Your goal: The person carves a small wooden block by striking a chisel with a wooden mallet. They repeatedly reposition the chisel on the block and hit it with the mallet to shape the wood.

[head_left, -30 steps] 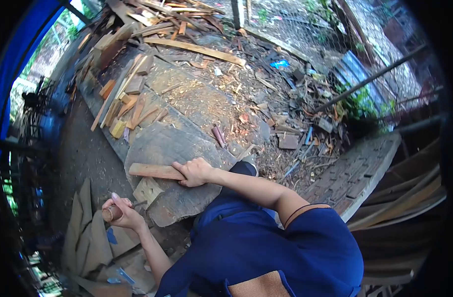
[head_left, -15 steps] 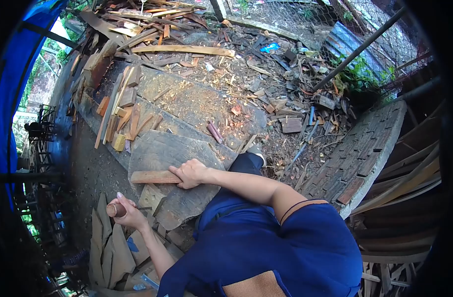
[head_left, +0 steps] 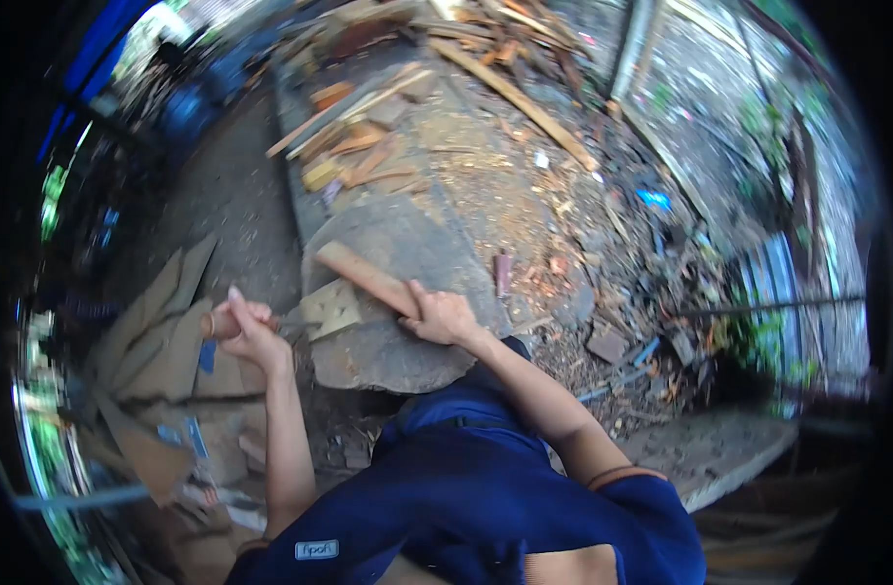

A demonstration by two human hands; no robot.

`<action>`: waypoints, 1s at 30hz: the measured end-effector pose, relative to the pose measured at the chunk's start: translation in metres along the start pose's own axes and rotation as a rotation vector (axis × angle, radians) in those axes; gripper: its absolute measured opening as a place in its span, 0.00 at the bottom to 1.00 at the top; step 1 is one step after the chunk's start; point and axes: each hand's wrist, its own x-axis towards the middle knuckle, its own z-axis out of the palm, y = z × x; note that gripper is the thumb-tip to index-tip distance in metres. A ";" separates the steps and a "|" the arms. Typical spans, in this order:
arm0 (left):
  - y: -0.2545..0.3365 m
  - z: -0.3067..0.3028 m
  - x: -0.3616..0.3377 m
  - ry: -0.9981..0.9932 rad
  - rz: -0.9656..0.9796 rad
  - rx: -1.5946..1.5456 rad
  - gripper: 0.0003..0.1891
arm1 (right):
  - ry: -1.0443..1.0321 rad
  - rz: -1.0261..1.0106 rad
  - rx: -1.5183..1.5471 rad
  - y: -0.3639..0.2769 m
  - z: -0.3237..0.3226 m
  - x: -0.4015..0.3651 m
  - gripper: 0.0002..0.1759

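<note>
Head view, motion-blurred: the flat reddish-brown wooden strip (head_left: 361, 275) lies slantwise over a rough grey wooden slab (head_left: 403, 229), its near end hidden under the right hand (head_left: 443, 316), which is closed around it. The left hand (head_left: 253, 336) wraps a rounded brown wooden handle (head_left: 211, 325), thumb raised; whether the smeared thin shaft (head_left: 295, 323) touches the pale, dark-holed wooden block (head_left: 331, 309) beside the strip is unclear.

Woodworking yard, scattered wood offcuts (head_left: 322, 176)
</note>
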 end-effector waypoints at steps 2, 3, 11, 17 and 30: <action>0.004 -0.015 0.022 0.118 -0.006 -0.062 0.13 | 0.001 0.008 0.002 -0.002 -0.003 0.000 0.42; 0.010 -0.019 0.029 0.162 -0.008 -0.087 0.13 | 0.001 0.005 -0.009 -0.004 -0.004 0.001 0.42; 0.001 -0.037 0.036 0.005 -0.033 -0.234 0.13 | -0.018 -0.050 -0.071 -0.009 -0.006 0.006 0.39; -0.018 -0.032 0.031 -0.351 0.094 -0.014 0.18 | -0.006 -0.030 -0.079 -0.011 -0.005 0.006 0.39; -0.049 -0.008 0.031 -0.397 0.195 0.190 0.24 | -0.032 0.017 -0.055 -0.017 -0.009 0.006 0.38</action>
